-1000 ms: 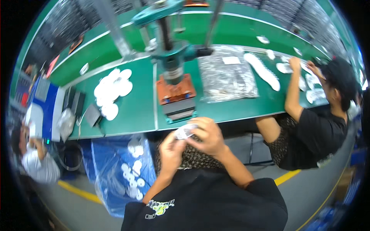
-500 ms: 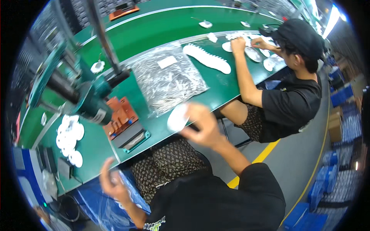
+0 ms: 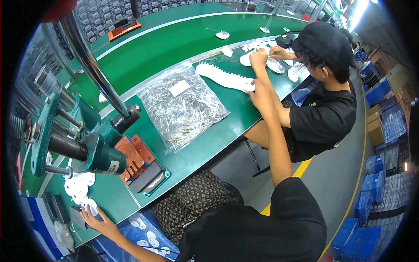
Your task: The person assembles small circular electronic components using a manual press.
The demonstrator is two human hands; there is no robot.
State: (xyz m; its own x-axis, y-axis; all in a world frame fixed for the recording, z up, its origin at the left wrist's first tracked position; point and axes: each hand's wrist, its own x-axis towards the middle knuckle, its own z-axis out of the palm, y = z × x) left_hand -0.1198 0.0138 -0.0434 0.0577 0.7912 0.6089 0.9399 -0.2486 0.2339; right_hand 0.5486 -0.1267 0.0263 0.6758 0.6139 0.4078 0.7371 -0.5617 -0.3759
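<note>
Left hand [image 3: 99, 222] extends leftward, loosely spread; right hand [image 3: 261, 97] stretches far forward.

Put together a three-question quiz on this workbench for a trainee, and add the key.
1. Multiple choice: what lies between the orange fixture and the row of white discs?
A) a clear bag of thin silvery pieces
B) a blue plastic sheet
C) a cardboard box

2. True or false: the wearer's left hand is at the orange fixture.

3. Short answer: which part of the row are the fingertips of the wearer's right hand at?

Key:
1. A
2. False; its fingers are at a white disc by the loose pile.
3. Its right-hand end.
</note>
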